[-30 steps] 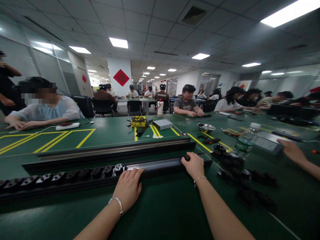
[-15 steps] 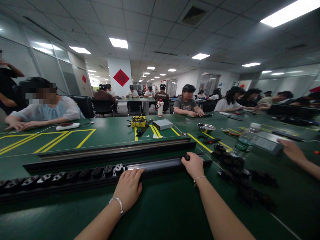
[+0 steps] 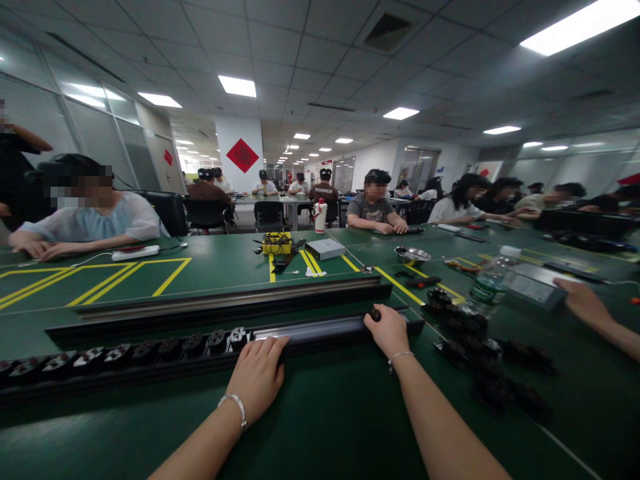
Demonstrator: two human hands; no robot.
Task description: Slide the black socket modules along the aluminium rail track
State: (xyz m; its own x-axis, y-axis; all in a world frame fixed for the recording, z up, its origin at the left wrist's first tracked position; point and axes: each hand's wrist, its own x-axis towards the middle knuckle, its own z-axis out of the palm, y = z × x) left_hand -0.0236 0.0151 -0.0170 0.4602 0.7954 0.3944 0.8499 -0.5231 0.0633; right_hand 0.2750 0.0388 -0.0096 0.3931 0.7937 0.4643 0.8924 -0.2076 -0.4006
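Observation:
A long black rail (image 3: 320, 333) with a shiny metal channel lies across the green table in front of me. Several black socket modules (image 3: 143, 351) sit in a row along its left part. My left hand (image 3: 257, 370) is closed over the rail's near edge, fingers on top, just right of the last module, which has a bright face. Near the rail's right end, my right hand (image 3: 390, 330) pinches a small dark piece (image 3: 375, 313) against the channel. Most of that piece is hidden by the fingers, so its kind does not show.
A second black rail (image 3: 230, 300) lies behind the first. To the right are a heap of black parts (image 3: 480, 347), a water bottle (image 3: 493, 283) and a co-worker's hand (image 3: 587, 303) at a grey metal box (image 3: 535, 287). A metal bowl (image 3: 413, 255) stands farther back.
My right hand has shifted very slightly at the rail's right end, with the dark piece still in its fingers. My left hand has not moved.

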